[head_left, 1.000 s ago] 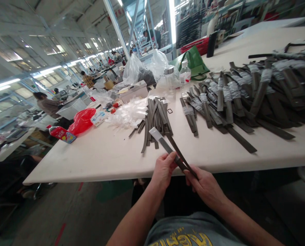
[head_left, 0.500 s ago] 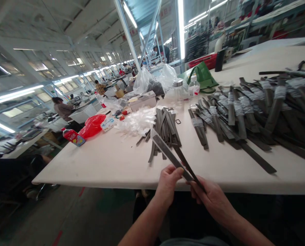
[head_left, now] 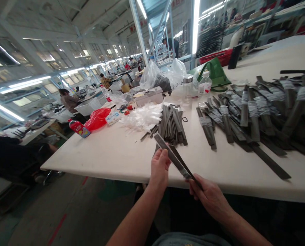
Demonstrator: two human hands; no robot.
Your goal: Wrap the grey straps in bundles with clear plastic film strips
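The left hand (head_left: 159, 167) and right hand (head_left: 211, 198) both grip a long, flat dark-grey strap (head_left: 174, 159) — held near the white worktable (head_left: 103, 164), with a loose pile of dark straps (head_left: 171, 124) beyond.

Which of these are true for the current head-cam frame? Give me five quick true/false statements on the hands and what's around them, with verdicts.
1. The left hand and right hand hold dark strips. True.
2. The dark strips lie flat on the table. False: they are held up in the hands.
3. The bundles on the right are wrapped with pale bands. True.
4. The red bag lies to the right of the loose pile. False: it lies to the left of the pile.
5. A small square ring lies on the table beside the loose pile. True.
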